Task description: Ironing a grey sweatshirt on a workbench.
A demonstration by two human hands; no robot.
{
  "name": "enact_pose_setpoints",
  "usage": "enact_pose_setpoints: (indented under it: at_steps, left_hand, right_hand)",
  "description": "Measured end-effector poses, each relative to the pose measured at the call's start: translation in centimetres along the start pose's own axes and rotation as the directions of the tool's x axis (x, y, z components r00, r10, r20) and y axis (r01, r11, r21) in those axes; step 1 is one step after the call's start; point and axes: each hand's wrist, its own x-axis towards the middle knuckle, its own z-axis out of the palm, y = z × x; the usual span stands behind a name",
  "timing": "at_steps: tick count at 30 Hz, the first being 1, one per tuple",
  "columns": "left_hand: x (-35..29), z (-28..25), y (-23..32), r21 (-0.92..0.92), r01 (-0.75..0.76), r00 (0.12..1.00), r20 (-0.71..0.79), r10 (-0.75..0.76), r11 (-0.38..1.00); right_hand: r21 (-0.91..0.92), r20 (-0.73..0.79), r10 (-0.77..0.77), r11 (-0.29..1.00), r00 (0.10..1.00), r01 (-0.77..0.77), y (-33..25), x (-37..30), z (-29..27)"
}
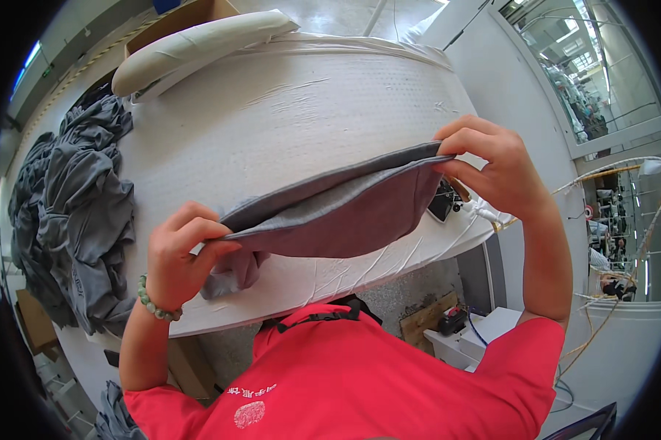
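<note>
A grey garment (pixel 360 220) is stretched between my two hands above the white padded table (pixel 272 125). Its open edge runs from one hand to the other, with the two layers slightly parted in the middle. My left hand (pixel 186 249) pinches the left end of that edge between thumb and fingers. At the other end, higher and farther away, my right hand (pixel 484 154) pinches the right corner. Below my left hand, a bunched part of the cloth hangs down to the table. Whether the garment is trousers or a top cannot be made out.
A heap of grey garments (pixel 81 213) lies along the table's left side. A long padded pressing arm (pixel 198 51) stands at the far left. Partly behind the cloth near my right hand is a dark iron (pixel 442 202). Cords and a hose (pixel 601 174) hang at the right.
</note>
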Motion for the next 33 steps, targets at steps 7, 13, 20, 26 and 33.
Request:
enact_pose_setpoints:
  at_steps: [7, 13, 20, 26, 33]
  left_hand:
    - [1.2, 2.7, 8.1, 0.155, 0.024, 0.998, -0.066, -0.014, 0.988]
    - [1.4, 4.4, 11.6, 0.276, 0.155, 0.987, -0.091, -0.134, 0.949]
    - [0.8, 5.9, 13.9, 0.257, 0.155, 0.983, -0.140, -0.122, 0.954]
    - [-0.2, 6.5, 14.7, 0.255, 0.124, 0.973, -0.223, -0.067, 0.959]
    - [-1.0, 5.5, 15.4, 0.050, 0.406, 0.893, -0.234, -0.385, 0.912]
  right_hand:
    - [0.037, -0.117, -0.113, 0.992, 0.987, 0.118, 9.0, -2.4, 0.0]
    - [0.229, 0.043, -0.233, 0.949, 0.972, 0.217, 10.8, -4.4, -0.4]
    - [0.406, -0.089, -0.160, 0.895, 0.983, 0.183, 12.0, -5.2, -1.7]
    - [0.054, -0.187, -0.220, 0.971, 0.957, 0.234, 11.1, -4.7, -2.5]
    - [0.033, -0.066, -0.215, 0.975, 0.974, 0.218, 9.9, -4.3, -3.0]
